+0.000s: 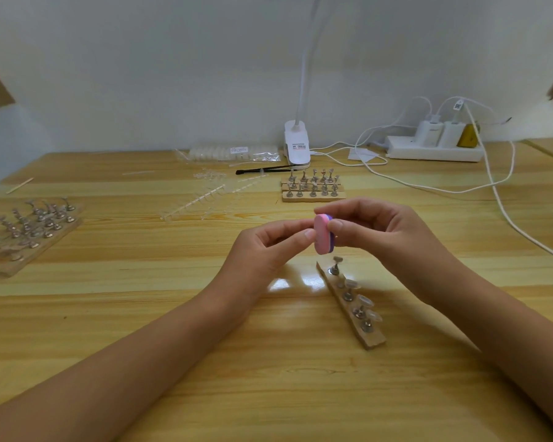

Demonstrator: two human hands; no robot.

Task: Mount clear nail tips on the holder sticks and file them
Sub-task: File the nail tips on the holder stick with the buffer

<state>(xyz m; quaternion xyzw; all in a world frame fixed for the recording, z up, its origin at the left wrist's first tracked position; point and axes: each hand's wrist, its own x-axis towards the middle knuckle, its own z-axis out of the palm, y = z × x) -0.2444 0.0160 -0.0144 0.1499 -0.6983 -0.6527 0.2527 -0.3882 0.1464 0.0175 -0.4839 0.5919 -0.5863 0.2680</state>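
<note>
Right hand (pixel 374 232) pinches a pink-and-purple file block (pixel 322 237) above the bench (pixel 268 378). Left hand's (pixel 265 250) curled fingertips (pixel 308 233) touch its pink face; whether they hold anything is unclear. Just below lies a wooden strip (pixel 372 341) of holder sticks (pixel 335 266), three capped with clear nail tips (pixel 364 300); cables (pixel 505 202) trail toward the bench's right edge.

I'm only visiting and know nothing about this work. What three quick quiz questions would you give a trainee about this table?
1. True or false: nobody is touching the pink block.
2. The nearest wooden strip is: A) lying below the right hand; B) held in the air; C) at the far left.
3. Fill in: that strip's farthest stick carries ___ nail tip.
Key: 1 false, the right hand's fingers pinch it; 2 A; 3 no.
</note>
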